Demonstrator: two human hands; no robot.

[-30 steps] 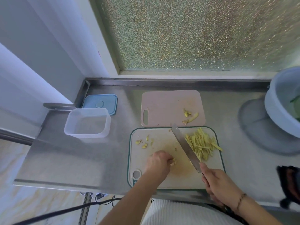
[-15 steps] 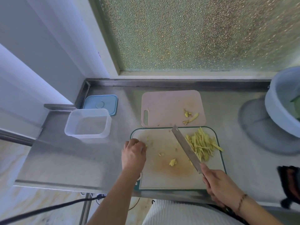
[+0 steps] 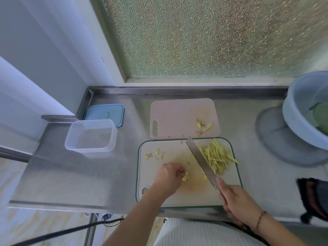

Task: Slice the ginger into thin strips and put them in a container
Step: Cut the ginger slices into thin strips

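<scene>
A white cutting board with a green rim (image 3: 179, 199) lies at the counter's front edge. A pile of thin yellow ginger strips (image 3: 217, 157) sits on its far right part. My left hand (image 3: 170, 176) is on the board's middle, fingers curled onto a small ginger piece (image 3: 185, 176). My right hand (image 3: 237, 201) grips the handle of a knife (image 3: 201, 161), whose blade lies along the left side of the strips. A few ginger bits (image 3: 153, 153) lie at the board's far left. An empty clear plastic container (image 3: 90, 136) stands on the counter to the left.
A pink cutting board (image 3: 177, 118) with ginger scraps (image 3: 203, 127) lies behind the white board. A blue lid (image 3: 105, 113) sits behind the container. A pale blue basin (image 3: 305, 110) stands at the far right, a dark object (image 3: 312, 197) at the right edge.
My left hand went from the board's middle to its far left corner, left ginger bits there, and has come back to the small piece in the middle. The knife barely moved.
</scene>
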